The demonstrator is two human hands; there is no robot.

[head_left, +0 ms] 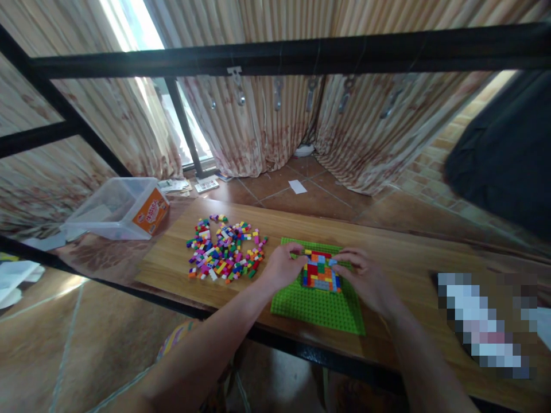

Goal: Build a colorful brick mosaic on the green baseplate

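A flat rectangular build of toy bricks point(321, 275) in red, blue, orange, grey and yellow lies on a green studded baseplate point(316, 312). At its upper left edge is my left hand point(284, 267), thumb and fingers curled against the bricks. My right hand point(365, 278) grips the upper right edge, with its thumb and bent fingers close together there. Whether either hand also pinches a single small brick is too small to tell. To the left of the baseplate, a spread pile of loose toy bricks point(226, 252) in many colours lies on the wooden table.
A clear plastic bin point(107, 215) with an orange label stands beyond the left end of the wooden table point(167, 252). A pixelated object point(482, 321) lies at the right. A black metal bar point(275, 56) crosses above, before striped curtains point(253, 120).
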